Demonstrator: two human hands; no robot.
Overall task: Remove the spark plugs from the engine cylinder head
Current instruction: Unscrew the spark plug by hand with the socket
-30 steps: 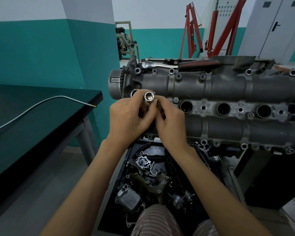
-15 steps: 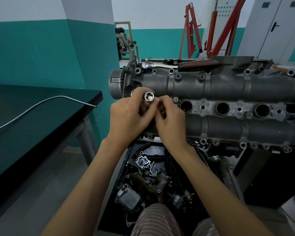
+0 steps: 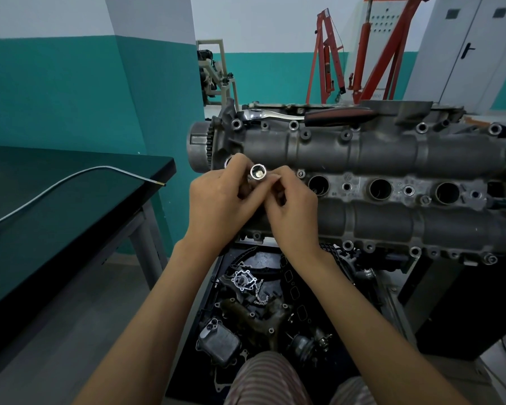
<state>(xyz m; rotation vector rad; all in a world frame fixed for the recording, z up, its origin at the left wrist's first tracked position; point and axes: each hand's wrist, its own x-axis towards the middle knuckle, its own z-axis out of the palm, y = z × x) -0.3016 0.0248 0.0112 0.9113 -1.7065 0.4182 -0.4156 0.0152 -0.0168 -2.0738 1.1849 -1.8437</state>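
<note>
**Spark plugs out of sight; socket held over the first well**

Spark plugs nowhere visible: presumably down inside the round wells of the grey cast-aluminium cylinder head (image 3: 362, 153), though nothing shows in the three open, dark bores (image 3: 379, 189) to the right. Fourth, leftmost well hidden behind both hands.

Shiny chrome tubular socket (image 3: 258, 171) pinched between left hand (image 3: 221, 206) and right hand (image 3: 292, 209), fingers of each curled round its shaft, fingertips meeting just below the open mouth. Mouth turned up toward the camera; long axis running away and down, toward the head's face behind the hands. Whether the far end sits in the well or on a plug: cannot tell.

Wells set in one row along the head's length, each bore axis square to that face. Both hands equally close to the covered well; right hand nearer the open three. Likely stage: hand-turning or lifting the socket.

Chrome ratchet with dark red-black handle (image 3: 319, 115) lying across the head's top edge, well apart from the hands. Thin bent metal rod (image 3: 70, 178) on the dark bench at left.
</note>
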